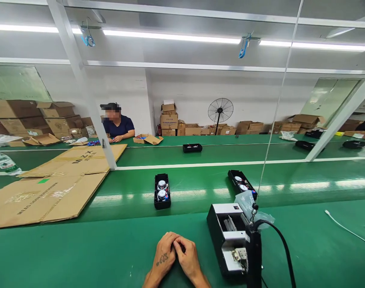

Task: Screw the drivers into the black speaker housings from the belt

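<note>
My left hand [165, 253] and my right hand [187, 256] rest together on the green bench, fingers curled in and touching at the tips. Whatever lies between the fingers, if anything, is hidden. Just right of my hands stands a black and silver screw feeder [230, 236]. In front of it a black electric screwdriver [253, 256] hangs from a cord, touched by neither hand. Beyond my hands, a black speaker housing [162, 192] with two round silver drivers lies on the belt. A similar open housing [241, 184] sits behind the feeder.
Flattened cardboard [62, 188] covers the left side, near a plastic bottle [5, 163]. A clear plastic bag [247, 204] lies behind the feeder. White cable [344, 228] is at the right. Across the belt sits a person [119, 124]. A slanted white post [83, 88] rises at left.
</note>
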Available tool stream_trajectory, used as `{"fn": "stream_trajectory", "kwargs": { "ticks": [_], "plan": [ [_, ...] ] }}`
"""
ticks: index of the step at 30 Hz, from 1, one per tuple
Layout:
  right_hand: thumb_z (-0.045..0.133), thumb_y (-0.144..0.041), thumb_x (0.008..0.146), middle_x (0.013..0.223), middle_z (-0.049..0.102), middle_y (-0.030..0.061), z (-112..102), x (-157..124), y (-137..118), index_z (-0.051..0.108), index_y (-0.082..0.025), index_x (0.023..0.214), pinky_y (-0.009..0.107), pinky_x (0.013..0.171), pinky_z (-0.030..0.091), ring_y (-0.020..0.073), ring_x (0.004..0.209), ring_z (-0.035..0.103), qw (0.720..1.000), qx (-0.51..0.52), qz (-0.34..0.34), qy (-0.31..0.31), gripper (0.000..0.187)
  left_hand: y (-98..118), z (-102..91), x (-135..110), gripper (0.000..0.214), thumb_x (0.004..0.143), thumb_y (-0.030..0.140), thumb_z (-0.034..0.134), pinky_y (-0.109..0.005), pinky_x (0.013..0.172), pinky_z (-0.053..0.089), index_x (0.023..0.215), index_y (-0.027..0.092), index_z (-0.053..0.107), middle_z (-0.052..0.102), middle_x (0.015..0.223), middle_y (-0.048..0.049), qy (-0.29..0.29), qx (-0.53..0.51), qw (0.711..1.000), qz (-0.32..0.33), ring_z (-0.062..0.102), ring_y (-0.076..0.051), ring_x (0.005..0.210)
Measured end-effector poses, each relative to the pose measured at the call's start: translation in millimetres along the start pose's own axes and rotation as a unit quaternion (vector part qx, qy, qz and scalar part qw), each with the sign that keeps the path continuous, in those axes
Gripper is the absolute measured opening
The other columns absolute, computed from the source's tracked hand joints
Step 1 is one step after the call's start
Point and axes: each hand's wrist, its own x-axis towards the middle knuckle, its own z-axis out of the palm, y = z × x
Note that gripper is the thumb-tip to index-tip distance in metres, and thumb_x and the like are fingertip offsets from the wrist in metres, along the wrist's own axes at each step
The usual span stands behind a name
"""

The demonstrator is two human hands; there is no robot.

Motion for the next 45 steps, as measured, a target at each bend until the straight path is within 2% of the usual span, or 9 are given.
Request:
{"fn": "stream_trajectory", "kwargs": {
  "ticks": [13,27,39,43,45],
  "plan": [
    [0.051,-0.025,0.091,0.073,0.074,0.0065,0,1,0,0.069,-0.019,0.074,0.027,0.064,0.047,0.0205,0.066,0.067,1.0,0.0,-0.003,-0.017,0.026,1,0.1,0,0.03,0.082,0.015,0.045,-0.033,0.078,0.055,0.091,0.021,0.073,0.075,0.088,-0.0082,0.0,-0.009,1.0,-0.005,0.068,-0.022,0.08],
    [0.055,-0.021,0.088,0.072,0.073,0.0052,1,2,-3,0.071,-0.019,0.073,0.028,0.064,0.045,0.0202,0.065,0.065,1.0,0.0,0.002,-0.01,0.023,0,-1.4,2,0.03,0.081,0.013,0.046,-0.031,0.073,0.056,0.091,0.02,0.073,0.075,0.086,-0.0077,0.004,-0.014,1.0,0.02,0.068,-0.021,0.078],
    [0.054,-0.021,0.087,0.072,0.072,0.0059,0,1,-5,0.071,-0.018,0.073,0.028,0.064,0.044,0.02,0.067,0.064,1.0,-0.002,0.01,-0.016,0.022,6,-5.2,4,0.029,0.084,0.014,0.045,-0.032,0.074,0.058,0.091,0.019,0.073,0.075,0.087,-0.0087,-0.005,-0.01,1.0,0.018,0.07,-0.021,0.079],
    [0.058,-0.025,0.087,0.07,0.071,0.0056,1,2,-3,0.072,-0.018,0.072,0.028,0.063,0.045,0.0188,0.064,0.063,0.999,0.038,0.029,0.01,0.021,-1,-5.8,4,0.032,0.086,0.016,0.046,-0.033,0.079,0.062,0.101,0.02,0.074,0.077,0.094,-0.009,0.004,0.003,0.999,0.034,0.073,-0.022,0.085],
    [0.064,-0.032,0.084,0.065,0.068,0.004,-1,4,1,0.073,-0.017,0.073,0.027,0.057,0.044,0.0172,0.057,0.059,0.989,0.131,0.066,0.034,0.021,-4,-5.0,1,0.037,0.089,0.017,0.048,-0.036,0.088,0.062,0.117,0.022,0.07,0.077,0.108,-0.0095,0.01,0.015,0.999,0.039,0.074,-0.023,0.097]
  ]
}}
